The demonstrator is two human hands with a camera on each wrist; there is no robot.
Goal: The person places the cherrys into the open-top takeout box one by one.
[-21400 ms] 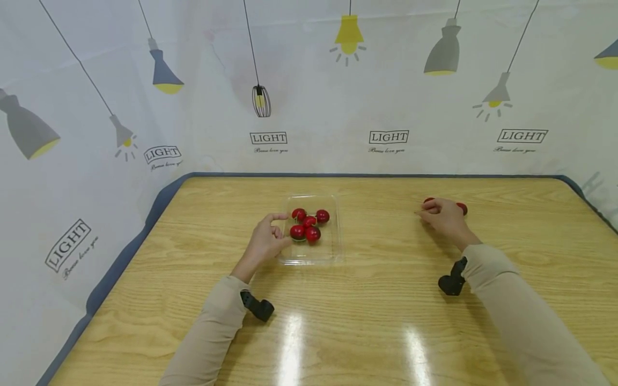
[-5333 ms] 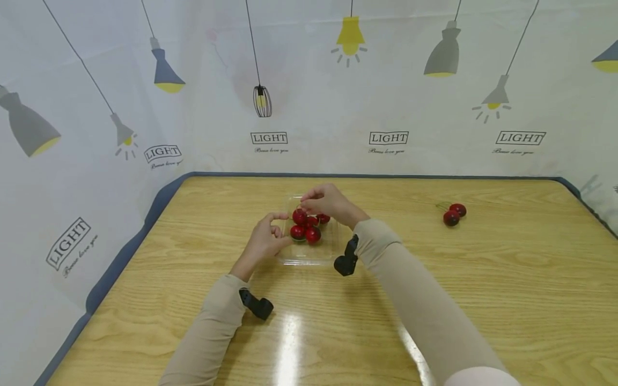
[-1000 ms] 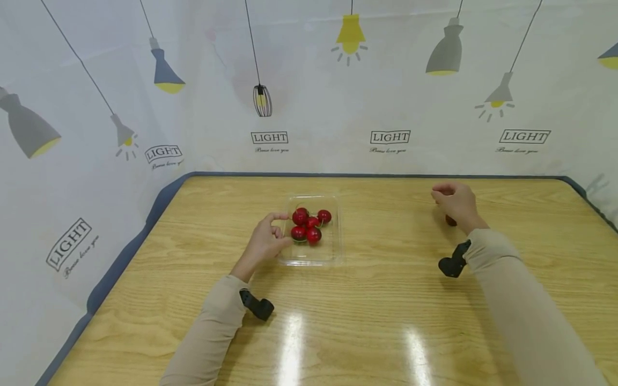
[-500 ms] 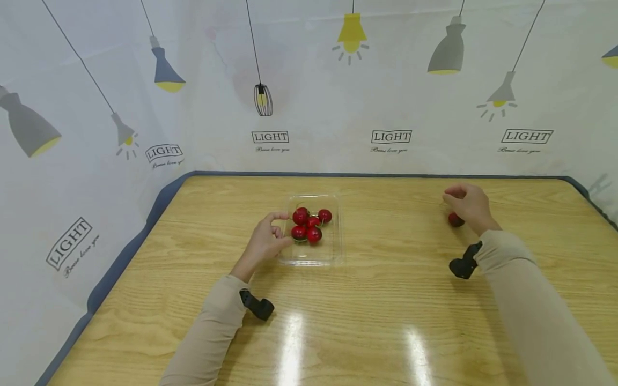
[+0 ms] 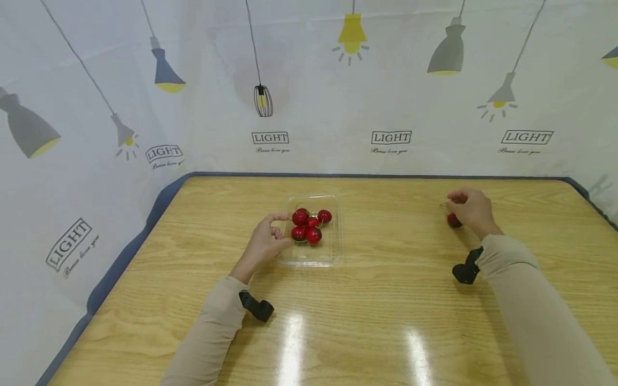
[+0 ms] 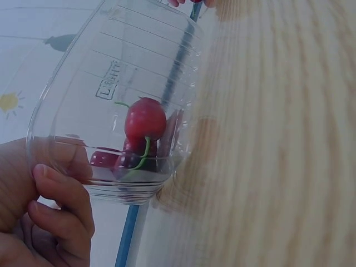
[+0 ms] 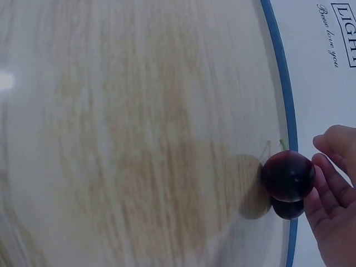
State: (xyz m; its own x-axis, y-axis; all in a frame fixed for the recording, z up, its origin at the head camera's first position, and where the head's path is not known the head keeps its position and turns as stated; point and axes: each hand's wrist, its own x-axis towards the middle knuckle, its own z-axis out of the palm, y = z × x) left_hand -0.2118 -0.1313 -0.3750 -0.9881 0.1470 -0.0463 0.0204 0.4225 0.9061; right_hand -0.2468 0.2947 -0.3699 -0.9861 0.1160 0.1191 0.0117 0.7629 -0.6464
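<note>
In the head view my left hand (image 5: 266,238) grips the left side of a clear plastic container (image 5: 330,252), thumb and index finger spread along its edge. Several dark red cherries (image 5: 314,235) with green stems lie inside it. The left wrist view shows curled fingers (image 6: 64,194) at the container's corner and a cherry (image 6: 146,118) on top of others. On the right side of the table, my right hand (image 5: 475,212) hovers by a loose cherry (image 5: 454,220). The right wrist view has two cherries (image 7: 288,176) just beside its fingertips, with thumb and finger apart and the stem free between them.
Everything stands on a light wooden table (image 5: 376,300) with a blue edging at the back. A white curtain (image 5: 318,96) printed with lamps hangs behind and to the sides. Black wrist cameras (image 5: 465,268) sit at both cuffs.
Earlier the right hand was over the container at a cherry. In the last second it shifted right, then lowered towards the loose cherries. The left hand stays at the container.
</note>
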